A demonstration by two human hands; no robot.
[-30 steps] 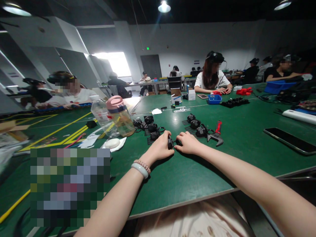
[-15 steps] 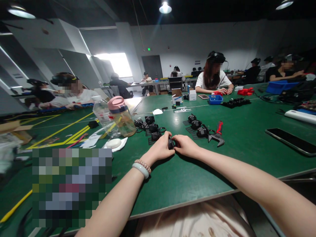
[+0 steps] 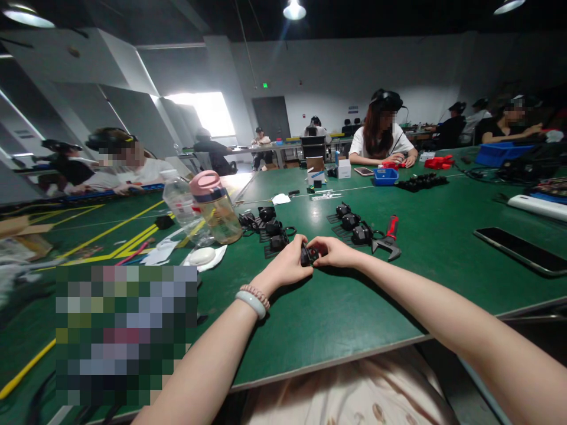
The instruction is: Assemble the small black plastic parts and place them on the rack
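Both my hands meet over a small black part [image 3: 308,255] on the green table [image 3: 336,307]. My left hand [image 3: 286,264], with a bead bracelet and a pale bangle on its wrist, is closed round the part's left side. My right hand [image 3: 335,252] pinches its right side with thumb and fingers. Just beyond my left hand lies a cluster of similar black parts [image 3: 271,228] on black ties. Another row of black parts [image 3: 352,224] lies beyond my right hand, beside a red-handled adjustable wrench [image 3: 388,237].
A pink-lidded bottle [image 3: 216,208] and a clear bottle [image 3: 182,206] stand to the left, with a white pad [image 3: 201,256] on paper. A dark phone [image 3: 518,251] lies at the right. A person [image 3: 381,133] sits across the table by a blue bin [image 3: 384,176]; other people sit around.
My hands have drawn closer together on the black part and lifted it slightly. The view has shifted a little; nothing else on the table moved.
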